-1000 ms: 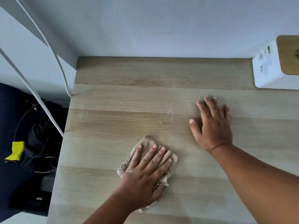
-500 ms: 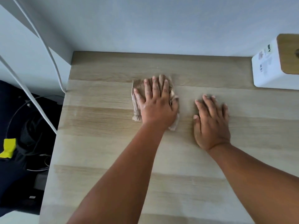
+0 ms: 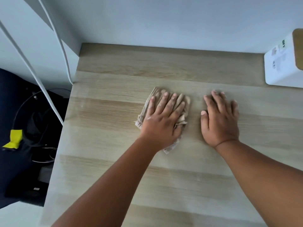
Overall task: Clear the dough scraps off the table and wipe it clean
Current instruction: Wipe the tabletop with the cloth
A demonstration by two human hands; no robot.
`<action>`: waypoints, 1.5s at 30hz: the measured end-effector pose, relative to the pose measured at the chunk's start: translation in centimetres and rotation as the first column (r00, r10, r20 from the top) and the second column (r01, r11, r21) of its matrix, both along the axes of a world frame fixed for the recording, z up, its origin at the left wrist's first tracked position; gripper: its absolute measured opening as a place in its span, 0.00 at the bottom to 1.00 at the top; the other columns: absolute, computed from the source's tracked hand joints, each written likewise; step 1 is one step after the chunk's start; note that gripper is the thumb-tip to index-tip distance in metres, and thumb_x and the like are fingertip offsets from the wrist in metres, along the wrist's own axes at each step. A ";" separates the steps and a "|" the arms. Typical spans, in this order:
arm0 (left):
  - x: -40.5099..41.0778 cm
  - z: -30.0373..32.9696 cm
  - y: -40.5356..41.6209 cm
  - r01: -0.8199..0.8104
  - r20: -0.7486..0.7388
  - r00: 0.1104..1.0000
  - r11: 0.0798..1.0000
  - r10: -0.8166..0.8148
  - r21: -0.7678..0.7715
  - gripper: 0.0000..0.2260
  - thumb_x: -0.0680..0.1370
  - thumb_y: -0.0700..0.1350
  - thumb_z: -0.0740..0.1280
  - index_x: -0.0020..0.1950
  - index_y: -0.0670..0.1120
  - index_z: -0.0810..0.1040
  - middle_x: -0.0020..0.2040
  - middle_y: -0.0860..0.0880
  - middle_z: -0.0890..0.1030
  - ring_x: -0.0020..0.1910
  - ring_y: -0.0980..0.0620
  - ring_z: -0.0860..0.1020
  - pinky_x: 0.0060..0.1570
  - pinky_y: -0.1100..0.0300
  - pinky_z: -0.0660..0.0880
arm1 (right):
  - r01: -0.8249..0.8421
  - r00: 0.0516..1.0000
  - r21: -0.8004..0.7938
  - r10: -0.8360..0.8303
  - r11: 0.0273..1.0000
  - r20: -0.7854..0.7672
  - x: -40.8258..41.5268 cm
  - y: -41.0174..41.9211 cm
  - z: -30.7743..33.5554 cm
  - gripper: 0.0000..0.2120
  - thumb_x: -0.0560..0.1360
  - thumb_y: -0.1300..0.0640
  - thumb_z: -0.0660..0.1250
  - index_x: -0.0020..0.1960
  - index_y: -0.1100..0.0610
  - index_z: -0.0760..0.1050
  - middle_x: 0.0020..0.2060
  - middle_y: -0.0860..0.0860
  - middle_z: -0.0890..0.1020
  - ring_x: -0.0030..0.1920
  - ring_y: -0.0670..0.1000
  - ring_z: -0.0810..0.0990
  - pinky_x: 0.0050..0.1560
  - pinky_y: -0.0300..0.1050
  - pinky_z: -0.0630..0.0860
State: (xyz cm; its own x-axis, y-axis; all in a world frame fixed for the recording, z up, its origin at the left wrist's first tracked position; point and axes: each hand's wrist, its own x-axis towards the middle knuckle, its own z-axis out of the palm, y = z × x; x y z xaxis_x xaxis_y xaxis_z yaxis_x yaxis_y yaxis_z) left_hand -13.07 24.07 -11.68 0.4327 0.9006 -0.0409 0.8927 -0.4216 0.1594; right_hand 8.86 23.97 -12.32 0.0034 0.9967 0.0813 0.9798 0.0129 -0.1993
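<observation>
A crumpled beige cloth (image 3: pixel 184 110) lies on the light wooden table (image 3: pixel 114 169), near its middle. My left hand (image 3: pixel 162 120) presses flat on the cloth with straight, spread fingers and covers most of it. Just to the right, my right hand (image 3: pixel 219 118) rests palm down on the bare wood, fingers straight, a small gap away from the cloth. No dough scraps show on the tabletop.
A white box (image 3: pixel 282 66) with a wooden top stands at the back right against the wall. White cables (image 3: pixel 64 51) hang by the table's left edge. Beyond that edge, below, lie dark items, black wires and a yellow tag (image 3: pixel 14 138).
My left hand swept the cloth from the near left up to the back of the table, then drew it back a little toward the middle. My right hand stayed put.
</observation>
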 end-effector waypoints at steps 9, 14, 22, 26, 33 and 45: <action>-11.8 0.3 4.6 -0.371 -0.057 0.928 0.927 0.369 -0.050 0.33 0.78 0.63 0.55 0.83 0.56 0.57 0.84 0.49 0.53 0.84 0.45 0.48 0.79 0.36 0.45 | 0.012 1.000 0.004 -0.012 1.000 -0.001 -0.1 -0.1 -0.2 0.26 0.80 0.50 0.56 0.77 0.55 0.69 0.80 0.55 0.64 0.81 0.60 0.59 0.79 0.68 0.53; -14.0 0.9 12.8 -0.663 -0.086 0.748 0.739 0.658 -0.119 0.35 0.77 0.64 0.50 0.84 0.55 0.51 0.85 0.45 0.48 0.83 0.42 0.44 0.78 0.34 0.41 | 0.010 1.000 0.011 -0.010 1.000 0.008 0.0 0.0 -0.1 0.26 0.79 0.50 0.58 0.76 0.55 0.69 0.80 0.55 0.65 0.81 0.60 0.60 0.79 0.68 0.53; -1.9 0.8 19.8 -0.774 -0.080 0.629 0.612 0.774 -0.163 0.39 0.78 0.63 0.49 0.84 0.43 0.50 0.83 0.37 0.48 0.82 0.36 0.44 0.75 0.30 0.39 | 0.019 1.000 -0.004 -0.019 1.000 0.010 -0.2 0.0 0.1 0.27 0.79 0.50 0.56 0.77 0.56 0.69 0.80 0.57 0.65 0.81 0.60 0.59 0.79 0.68 0.53; 6.2 0.5 16.3 -0.526 -0.058 0.850 0.836 0.524 -0.160 0.36 0.80 0.62 0.44 0.84 0.44 0.46 0.83 0.37 0.45 0.82 0.34 0.41 0.75 0.31 0.36 | 0.021 1.000 -0.009 -0.021 1.000 0.016 -0.2 0.0 0.2 0.27 0.79 0.50 0.56 0.77 0.56 0.69 0.80 0.56 0.65 0.81 0.59 0.59 0.79 0.67 0.53; 3.1 1.2 13.6 0.044 -0.003 0.999 0.991 -0.045 -0.130 0.34 0.77 0.64 0.48 0.83 0.55 0.57 0.85 0.50 0.53 0.84 0.47 0.47 0.80 0.39 0.44 | 0.013 1.000 0.017 -0.013 1.000 0.018 0.0 -0.1 0.0 0.27 0.79 0.49 0.56 0.76 0.55 0.69 0.80 0.55 0.64 0.82 0.58 0.58 0.80 0.66 0.51; -19.3 1.4 16.4 -0.545 -0.075 0.837 0.837 0.542 -0.046 0.32 0.80 0.61 0.52 0.83 0.53 0.55 0.84 0.44 0.54 0.83 0.44 0.50 0.81 0.45 0.45 | 0.012 1.000 0.001 -0.012 1.000 0.010 0.0 0.1 0.0 0.27 0.80 0.50 0.56 0.77 0.55 0.68 0.80 0.56 0.64 0.82 0.59 0.58 0.80 0.66 0.51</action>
